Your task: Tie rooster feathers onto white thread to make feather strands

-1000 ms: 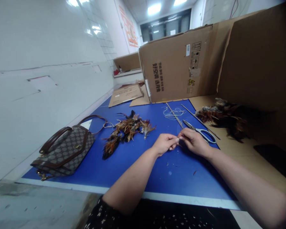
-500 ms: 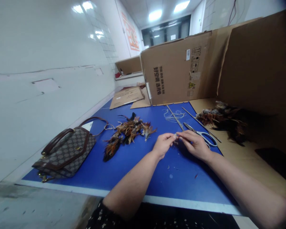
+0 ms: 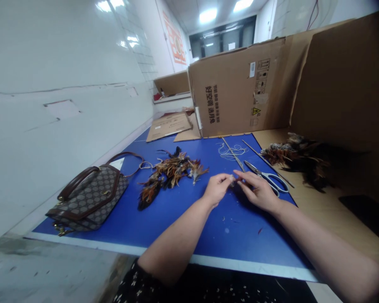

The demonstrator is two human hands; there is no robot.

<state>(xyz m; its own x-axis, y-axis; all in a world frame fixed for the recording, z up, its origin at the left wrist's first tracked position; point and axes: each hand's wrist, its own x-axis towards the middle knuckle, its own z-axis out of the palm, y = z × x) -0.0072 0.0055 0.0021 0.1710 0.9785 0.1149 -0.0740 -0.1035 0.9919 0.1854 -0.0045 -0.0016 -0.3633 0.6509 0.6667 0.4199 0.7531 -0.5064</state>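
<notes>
My left hand (image 3: 217,190) pinches a small pale feathery piece (image 3: 231,180) between thumb and fingertips, above the blue table top (image 3: 177,227). Close on its right is my right hand (image 3: 255,190), its thumb and fingers apart, with nothing visible between them. Scissors with pale handles (image 3: 273,182) lie just beyond my right hand. Brown and black feathers (image 3: 173,170) are spread to the left of my hands. Thin pale string (image 3: 230,152) lies loose beyond them, beside a thin stick (image 3: 233,153).
A patterned handbag (image 3: 96,198) stands at the left. More dark feathers (image 3: 303,160) lie on cardboard at the right, near a second stick (image 3: 268,164). A large cardboard box (image 3: 236,92) walls the back; flat cardboard (image 3: 169,126) lies behind the feathers.
The fingers of my right hand have parted slightly from my left fingertips, and the small pale piece shows more clearly. The view has shifted a little.
</notes>
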